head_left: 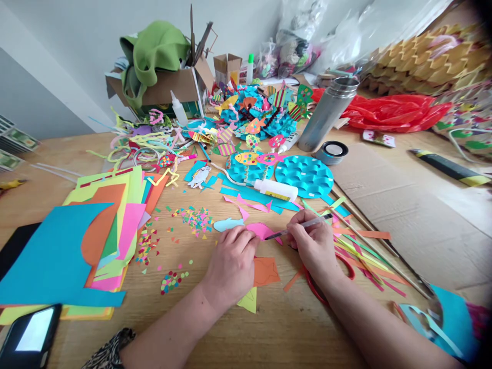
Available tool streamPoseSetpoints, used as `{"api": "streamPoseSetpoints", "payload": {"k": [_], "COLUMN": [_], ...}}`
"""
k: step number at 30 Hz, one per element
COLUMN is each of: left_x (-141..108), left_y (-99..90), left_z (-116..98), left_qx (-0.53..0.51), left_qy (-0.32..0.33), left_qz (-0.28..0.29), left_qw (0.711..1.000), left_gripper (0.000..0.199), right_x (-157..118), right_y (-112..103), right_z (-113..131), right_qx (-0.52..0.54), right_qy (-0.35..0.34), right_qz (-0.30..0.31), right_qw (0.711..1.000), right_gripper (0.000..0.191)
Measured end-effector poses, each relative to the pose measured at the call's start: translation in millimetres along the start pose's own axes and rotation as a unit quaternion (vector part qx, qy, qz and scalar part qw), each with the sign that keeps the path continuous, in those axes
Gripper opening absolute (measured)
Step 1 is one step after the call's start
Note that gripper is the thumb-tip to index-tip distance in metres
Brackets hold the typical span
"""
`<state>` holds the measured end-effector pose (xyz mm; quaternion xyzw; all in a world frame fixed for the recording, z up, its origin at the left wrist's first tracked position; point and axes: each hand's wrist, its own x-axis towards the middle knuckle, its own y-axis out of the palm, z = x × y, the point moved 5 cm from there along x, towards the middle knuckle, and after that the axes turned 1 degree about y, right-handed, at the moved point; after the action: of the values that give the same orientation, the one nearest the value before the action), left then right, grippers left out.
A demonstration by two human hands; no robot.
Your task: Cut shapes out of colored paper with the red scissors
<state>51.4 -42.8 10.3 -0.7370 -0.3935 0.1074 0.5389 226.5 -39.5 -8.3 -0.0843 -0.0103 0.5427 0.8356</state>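
Note:
Between the fingers of my right hand [312,245] is a slim pen [277,233], its tip touching a small piece of pink paper [260,229]. My left hand [233,259] presses that pink paper down with closed fingertips. A light blue paper fish shape [227,224] lies beside it, partly under my left fingers. Close to my left wrist are an orange paper piece [268,271] with a drawn outline and a yellow-green scrap [249,301]. Red-handled scissors [349,268] lie under my right forearm, mostly hidden.
Coloured sheets [57,246] are stacked at left, near a phone [34,333]. Small confetti [198,219] dots the middle. A glue bottle [275,190], blue textured discs [305,176], a steel flask [326,115] and cardboard [415,205] lie beyond. Paper strips [369,261] spread at right.

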Motion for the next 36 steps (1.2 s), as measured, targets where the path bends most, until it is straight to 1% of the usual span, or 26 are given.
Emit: {"api": "streamPoseSetpoints", "payload": {"k": [3, 11, 17, 25, 31, 36], "left_x": [0.0, -0.4, -0.1, -0.3, -0.3, -0.3], "left_y": [0.0, 0.2, -0.1, -0.2, 0.0, 0.4], "left_z": [0.2, 0.3, 0.6, 0.9, 1.0, 1.1], "left_qx": [-0.001, -0.001, -0.003, -0.007, -0.003, -0.005], "left_qy": [0.001, 0.000, 0.002, 0.001, 0.001, 0.001], "left_qz": [-0.001, 0.004, -0.001, 0.000, -0.002, -0.005], "left_qw": [1.000, 1.000, 1.000, 1.000, 1.000, 1.000], "left_gripper": [0.038, 0.040, 0.040, 0.040, 0.041, 0.041], "right_x": [-0.3, -1.2, -0.2, -0.6, 0.1, -1.3], "right_y": [1.0, -0.2, 0.6, 0.2, -0.8, -1.2], "right_z": [0.3, 3.5, -1.0, 1.5, -1.2, 2.0], "right_qx": [-0.005, 0.007, 0.001, 0.018, 0.010, 0.035], "right_qy": [0.008, 0.003, 0.010, 0.005, 0.007, 0.012], "right_qz": [0.008, -0.008, -0.002, -0.014, -0.013, -0.024], "right_qw": [1.000, 1.000, 1.000, 1.000, 1.000, 0.999], "right_gripper": [0.008, 0.010, 0.009, 0.010, 0.009, 0.010]}}
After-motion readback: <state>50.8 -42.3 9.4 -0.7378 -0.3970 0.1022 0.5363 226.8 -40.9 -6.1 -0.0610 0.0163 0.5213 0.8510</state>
